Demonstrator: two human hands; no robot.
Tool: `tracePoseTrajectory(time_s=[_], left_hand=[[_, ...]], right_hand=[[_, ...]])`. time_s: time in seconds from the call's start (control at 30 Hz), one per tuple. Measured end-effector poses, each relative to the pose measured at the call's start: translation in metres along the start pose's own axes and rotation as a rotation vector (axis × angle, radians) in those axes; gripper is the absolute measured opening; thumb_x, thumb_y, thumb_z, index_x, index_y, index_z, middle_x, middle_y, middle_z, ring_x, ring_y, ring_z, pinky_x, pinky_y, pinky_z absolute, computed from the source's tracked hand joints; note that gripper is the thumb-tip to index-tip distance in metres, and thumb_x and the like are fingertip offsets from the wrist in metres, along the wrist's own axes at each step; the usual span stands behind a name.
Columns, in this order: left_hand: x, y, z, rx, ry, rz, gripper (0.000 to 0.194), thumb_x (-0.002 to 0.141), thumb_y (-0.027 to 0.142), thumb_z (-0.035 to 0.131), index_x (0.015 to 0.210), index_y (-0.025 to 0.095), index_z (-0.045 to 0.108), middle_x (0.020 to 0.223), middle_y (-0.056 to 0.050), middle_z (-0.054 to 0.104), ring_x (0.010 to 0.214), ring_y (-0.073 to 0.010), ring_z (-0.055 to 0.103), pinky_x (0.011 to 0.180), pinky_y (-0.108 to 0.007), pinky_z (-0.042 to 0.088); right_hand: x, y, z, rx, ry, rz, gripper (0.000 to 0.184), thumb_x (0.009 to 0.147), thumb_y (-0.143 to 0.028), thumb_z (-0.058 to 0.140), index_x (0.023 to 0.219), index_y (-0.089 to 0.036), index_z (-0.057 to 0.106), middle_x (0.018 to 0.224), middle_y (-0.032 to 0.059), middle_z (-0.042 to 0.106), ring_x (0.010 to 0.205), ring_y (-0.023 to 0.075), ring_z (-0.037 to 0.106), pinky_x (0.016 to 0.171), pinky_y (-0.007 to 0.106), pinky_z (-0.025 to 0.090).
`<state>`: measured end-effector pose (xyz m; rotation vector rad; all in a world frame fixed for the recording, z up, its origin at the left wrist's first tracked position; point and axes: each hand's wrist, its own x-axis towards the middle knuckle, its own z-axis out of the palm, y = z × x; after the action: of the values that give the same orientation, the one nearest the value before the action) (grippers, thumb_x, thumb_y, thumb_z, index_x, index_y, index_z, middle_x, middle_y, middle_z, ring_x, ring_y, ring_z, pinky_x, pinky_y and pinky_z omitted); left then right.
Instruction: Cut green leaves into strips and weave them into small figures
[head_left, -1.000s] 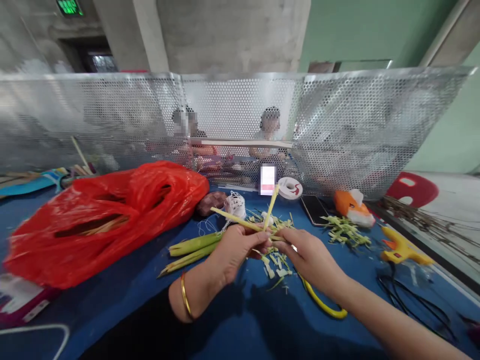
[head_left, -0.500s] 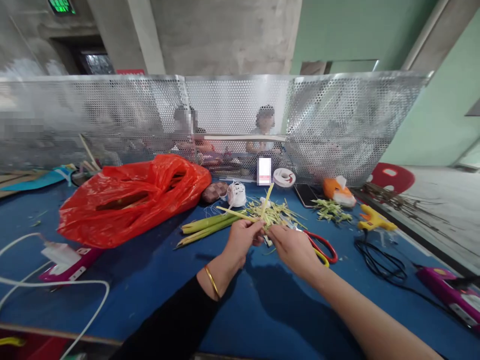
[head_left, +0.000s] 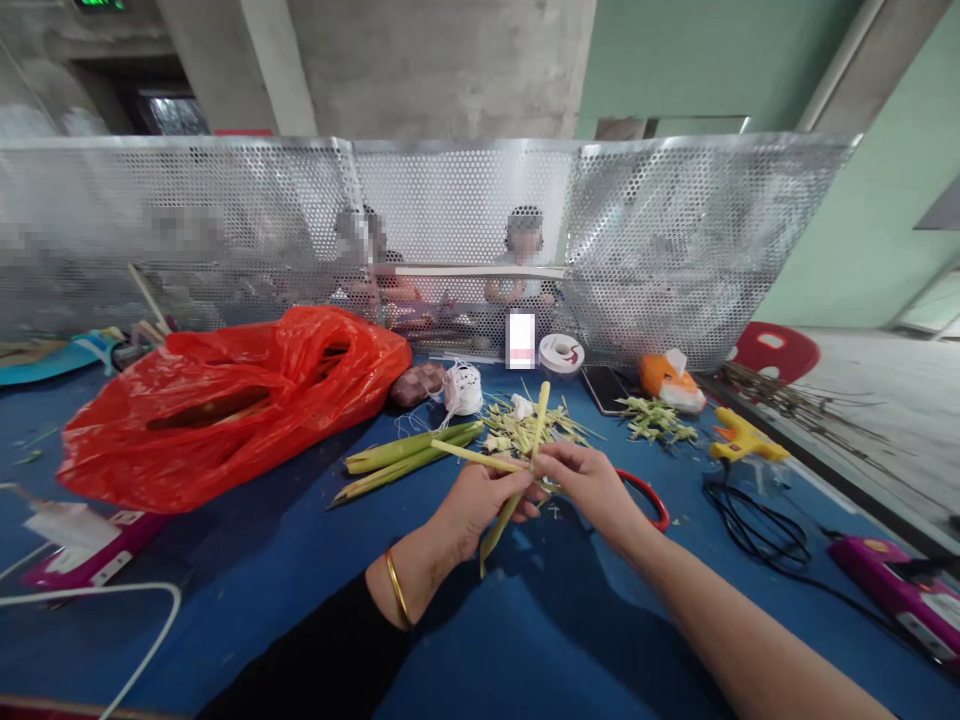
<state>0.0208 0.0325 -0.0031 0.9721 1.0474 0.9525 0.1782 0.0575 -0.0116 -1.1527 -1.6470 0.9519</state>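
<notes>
Pale green leaf strips cross between my two hands above the blue table. One end stands up, one points left, and one hangs below my fingers. My left hand is closed, pinching the strips where they meet. My right hand is closed on them too, thumb and fingertips at the crossing. The exact fold is hidden by my fingers. Just beyond lies a heap of cut leaf scraps. Thicker green stalks rest left of my hands. Behind my right wrist, red-handled scissors are partly covered.
A red plastic bag fills the left side, near a purple power strip. Farther back are white string, a ribbon spool and a phone. A yellow glue gun lies right. Behind the perforated screen people sit.
A strip end now hangs below my left fingers, and the upright strip shows more clearly. My right hand has shifted and covers more of the scissors. The whole view has slid slightly left.
</notes>
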Motion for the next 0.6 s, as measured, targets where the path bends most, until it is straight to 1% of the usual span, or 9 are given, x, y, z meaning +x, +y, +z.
tracePoseTrajectory(time_s=[0.1,0.17,0.23,0.33,0.4,0.47,0.53,0.57,0.6], left_hand=[[0.002,-0.005,0.003,0.019,0.001,-0.010,0.022,0.070,0.030,0.074,0.081,0.011,0.071,0.065,-0.005,0.070,0.051,-0.0107,0.060,0.055,-0.022,0.046],[0.003,-0.007,0.003,0.023,0.006,0.004,0.021,0.070,0.031,0.073,0.077,0.011,0.071,0.062,-0.004,0.068,0.051,-0.0105,0.059,0.056,-0.022,0.046],[0.004,-0.008,0.003,0.041,0.019,0.020,0.023,0.071,0.033,0.072,0.077,0.011,0.070,0.062,-0.004,0.067,0.053,-0.0112,0.060,0.057,-0.023,0.046],[0.005,-0.009,0.002,0.082,0.040,0.059,0.024,0.074,0.036,0.069,0.077,0.012,0.070,0.067,-0.005,0.068,0.058,-0.0130,0.061,0.061,-0.025,0.046],[0.003,-0.007,0.004,0.104,0.022,0.084,0.022,0.078,0.033,0.065,0.078,0.011,0.069,0.072,-0.006,0.070,0.063,-0.0142,0.062,0.067,-0.027,0.048],[0.000,-0.003,0.006,0.141,-0.029,0.100,0.022,0.081,0.030,0.060,0.087,0.011,0.069,0.080,-0.008,0.071,0.070,-0.0159,0.064,0.074,-0.029,0.048],[-0.006,0.002,0.006,0.239,-0.046,0.127,0.030,0.081,0.028,0.060,0.106,0.012,0.065,0.093,-0.009,0.071,0.080,-0.0187,0.065,0.080,-0.031,0.048],[-0.010,0.005,0.005,0.321,-0.016,0.150,0.039,0.079,0.028,0.063,0.116,0.014,0.061,0.100,-0.009,0.070,0.085,-0.0204,0.065,0.082,-0.033,0.047],[-0.016,0.007,0.003,0.432,0.057,0.195,0.048,0.076,0.029,0.068,0.122,0.018,0.058,0.105,-0.009,0.069,0.090,-0.0220,0.064,0.085,-0.034,0.046]], right_hand=[[-0.005,0.000,0.008,0.064,0.046,0.018,0.026,0.078,-0.038,0.061,0.061,-0.019,0.056,0.060,-0.0011,0.057,0.061,0.0156,0.052,0.061,0.028,0.042],[-0.006,0.002,0.011,0.082,0.087,0.013,0.027,0.078,-0.037,0.061,0.059,-0.020,0.052,0.060,-0.0018,0.054,0.062,0.0152,0.049,0.063,0.028,0.040],[-0.005,0.004,0.014,0.092,0.096,0.003,0.027,0.079,-0.036,0.061,0.060,-0.020,0.052,0.061,-0.0018,0.053,0.064,0.0155,0.048,0.064,0.029,0.039],[-0.005,0.003,0.017,0.123,0.027,-0.006,0.025,0.078,-0.039,0.063,0.065,-0.019,0.058,0.060,-0.0026,0.052,0.063,0.0151,0.047,0.063,0.028,0.039],[-0.006,0.001,0.018,0.202,-0.032,0.029,0.024,0.078,-0.042,0.064,0.071,-0.018,0.062,0.057,-0.0037,0.050,0.058,0.0141,0.046,0.059,0.027,0.039],[-0.007,0.000,0.018,0.339,-0.031,0.118,0.026,0.076,-0.043,0.066,0.072,-0.017,0.064,0.056,-0.0035,0.051,0.056,0.0132,0.045,0.056,0.026,0.038],[-0.005,0.001,0.015,0.451,0.030,0.195,0.027,0.072,-0.041,0.070,0.066,-0.017,0.062,0.058,-0.0024,0.053,0.057,0.0130,0.046,0.056,0.026,0.037],[-0.004,0.002,0.014,0.480,0.070,0.213,0.028,0.071,-0.041,0.071,0.063,-0.017,0.060,0.059,-0.0021,0.054,0.058,0.0130,0.046,0.057,0.026,0.036],[-0.003,0.003,0.012,0.486,0.106,0.212,0.028,0.070,-0.042,0.071,0.063,-0.018,0.059,0.060,-0.0024,0.054,0.058,0.0130,0.046,0.057,0.026,0.036]])
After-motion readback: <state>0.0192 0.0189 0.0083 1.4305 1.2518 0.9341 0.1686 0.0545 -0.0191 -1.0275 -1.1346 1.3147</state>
